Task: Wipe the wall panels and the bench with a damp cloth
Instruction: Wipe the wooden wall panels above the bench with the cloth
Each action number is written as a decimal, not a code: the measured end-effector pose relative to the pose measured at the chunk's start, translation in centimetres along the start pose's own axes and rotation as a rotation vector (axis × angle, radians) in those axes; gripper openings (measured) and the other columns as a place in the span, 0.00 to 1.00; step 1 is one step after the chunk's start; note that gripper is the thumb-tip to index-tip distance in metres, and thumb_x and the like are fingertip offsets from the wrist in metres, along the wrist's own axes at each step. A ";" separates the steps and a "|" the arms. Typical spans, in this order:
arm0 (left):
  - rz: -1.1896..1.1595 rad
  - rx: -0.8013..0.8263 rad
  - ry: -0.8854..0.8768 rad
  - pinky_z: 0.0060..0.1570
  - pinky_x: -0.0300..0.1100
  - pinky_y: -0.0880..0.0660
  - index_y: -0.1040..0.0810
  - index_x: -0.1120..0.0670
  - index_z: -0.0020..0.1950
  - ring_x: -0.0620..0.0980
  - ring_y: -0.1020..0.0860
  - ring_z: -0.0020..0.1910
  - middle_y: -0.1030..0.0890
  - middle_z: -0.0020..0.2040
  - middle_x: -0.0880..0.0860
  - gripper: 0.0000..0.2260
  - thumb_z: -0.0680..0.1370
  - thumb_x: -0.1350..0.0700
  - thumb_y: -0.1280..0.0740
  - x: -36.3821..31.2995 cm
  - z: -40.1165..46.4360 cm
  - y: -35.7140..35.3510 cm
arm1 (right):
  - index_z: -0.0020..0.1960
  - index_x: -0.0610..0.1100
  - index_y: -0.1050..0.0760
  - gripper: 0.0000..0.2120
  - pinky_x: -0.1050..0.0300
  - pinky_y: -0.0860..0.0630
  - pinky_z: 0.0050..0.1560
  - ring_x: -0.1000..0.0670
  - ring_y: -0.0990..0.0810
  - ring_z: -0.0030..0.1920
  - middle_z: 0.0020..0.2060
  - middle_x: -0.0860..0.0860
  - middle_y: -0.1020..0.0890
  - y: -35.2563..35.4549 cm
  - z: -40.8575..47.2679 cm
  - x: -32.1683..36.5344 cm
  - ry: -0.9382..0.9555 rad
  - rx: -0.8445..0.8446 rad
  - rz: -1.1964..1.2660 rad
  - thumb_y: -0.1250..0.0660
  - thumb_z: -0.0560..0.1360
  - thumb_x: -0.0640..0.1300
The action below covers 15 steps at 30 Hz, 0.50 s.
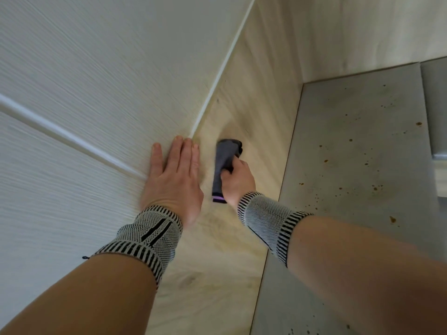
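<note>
1. White wall panels (79, 68): two counted on the left, ribbed with a fine horizontal grain, divided by one raised white strip (70, 137). One further white strip (222, 66) ran along the corner where they met the next face.
2. Pale wood-grain panel (251, 97): one, beige, running from the corner strip down the middle of the view; a second pale panel (350, 32) stood beyond it at the far right.
3. Grey surface (350, 153): one, flat, speckled with many small brown spots, meeting the wood-grain panel along a straight edge.
4. Hands: two. The left hand (175, 175) lay flat on the white panel, fingers straight and together, tips reaching the corner strip, holding nothing. The right hand (238, 180) was clenched around the cloth.
5. Wrist supports: two, knitted in black and white with striped edges, one on the left wrist (147, 235) and one on the right wrist (268, 218).
6. Cloth (226, 163): one, dark grey, bunched into a long roll with a purple band at its near end, its far end pressed against the wood-grain panel just beside the left fingertips.
</note>
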<state>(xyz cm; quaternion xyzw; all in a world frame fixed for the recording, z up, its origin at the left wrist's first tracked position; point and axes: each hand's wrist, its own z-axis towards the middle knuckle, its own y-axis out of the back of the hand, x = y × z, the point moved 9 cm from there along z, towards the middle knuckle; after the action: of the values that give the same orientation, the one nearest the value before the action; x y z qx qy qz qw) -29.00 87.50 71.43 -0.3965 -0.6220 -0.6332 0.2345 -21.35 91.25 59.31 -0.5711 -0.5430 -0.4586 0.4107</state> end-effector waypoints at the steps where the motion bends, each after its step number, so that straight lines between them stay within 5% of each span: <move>1: -0.005 0.015 0.005 0.66 0.62 0.74 0.77 0.62 0.70 0.58 0.66 0.78 0.67 0.79 0.58 0.32 0.82 0.47 0.58 0.1 0.1 -0.1 | 0.71 0.43 0.32 0.18 0.65 0.36 0.56 0.48 0.27 0.63 0.69 0.48 0.32 -0.3 -0.2 0.2 -0.016 0.000 0.008 0.44 0.81 0.40; 6: -0.002 0.086 0.012 0.70 0.64 0.70 0.78 0.64 0.68 0.58 0.69 0.77 0.69 0.78 0.59 0.31 0.81 0.50 0.59 0.0 -1.9 0.0 | 0.73 0.45 0.33 0.21 0.67 0.39 0.62 0.49 0.32 0.68 0.70 0.50 0.32 -2.0 -5.7 2.9 0.292 0.101 -0.016 0.42 0.80 0.40; 12: -0.055 0.128 -0.004 0.59 0.58 0.82 0.83 0.62 0.63 0.55 0.71 0.76 0.77 0.71 0.56 0.34 0.82 0.46 0.58 1.7 -7.9 -1.3 | 0.74 0.44 0.36 0.22 0.49 0.32 0.67 0.41 0.31 0.67 0.73 0.48 0.35 -1.8 -2.0 3.8 0.210 -0.031 -0.102 0.45 0.80 0.41; 15: -0.099 0.125 0.018 0.58 0.59 0.82 0.82 0.62 0.64 0.56 0.72 0.76 0.77 0.70 0.56 0.33 0.82 0.44 0.59 1.3 -7.5 -1.7 | 0.76 0.46 0.39 0.24 0.59 0.39 0.69 0.45 0.35 0.68 0.76 0.51 0.40 -3.9 -8.2 4.1 0.360 0.036 -0.093 0.43 0.81 0.39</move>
<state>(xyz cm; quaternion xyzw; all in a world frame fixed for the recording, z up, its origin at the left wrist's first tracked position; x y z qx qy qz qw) -32.63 80.70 72.13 -0.3439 -0.6771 -0.6075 0.2329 -25.93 84.57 65.18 -0.4468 -0.4946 -0.5621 0.4897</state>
